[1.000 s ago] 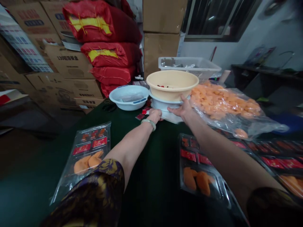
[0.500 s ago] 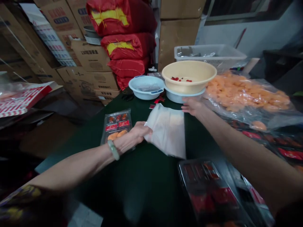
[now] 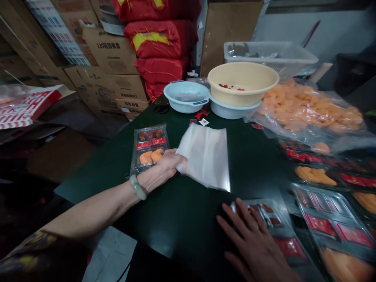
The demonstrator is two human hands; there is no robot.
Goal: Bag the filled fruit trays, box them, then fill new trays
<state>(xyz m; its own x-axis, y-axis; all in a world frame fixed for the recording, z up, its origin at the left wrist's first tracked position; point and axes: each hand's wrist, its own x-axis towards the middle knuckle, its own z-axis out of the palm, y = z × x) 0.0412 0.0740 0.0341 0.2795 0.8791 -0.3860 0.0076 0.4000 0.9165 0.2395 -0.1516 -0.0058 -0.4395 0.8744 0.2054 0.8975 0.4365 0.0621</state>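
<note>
My left hand (image 3: 163, 168) is shut on the near edge of a flat, clear plastic bag (image 3: 205, 156) that lies on the dark green table (image 3: 188, 207). A jade bangle (image 3: 137, 187) circles my left wrist. Just beyond that hand lies a sealed tray (image 3: 148, 150) of orange pieces and red sachets. My right hand (image 3: 249, 239) rests with spread fingers at the edge of another sealed tray (image 3: 264, 217), holding nothing. Part of that tray is hidden beneath the fingers.
A cream bowl (image 3: 242, 84) with red bits sits in a pale blue basin (image 3: 232, 111), beside another pale blue basin (image 3: 186, 96). A large bag of orange pieces (image 3: 308, 109) and more sealed trays (image 3: 331, 219) lie to the right. Black scissors (image 3: 161, 109) lie beyond.
My right hand has moved from beside the bowl down to the near tray. My left hand still grips the clear bag, which lies flat on the table.
</note>
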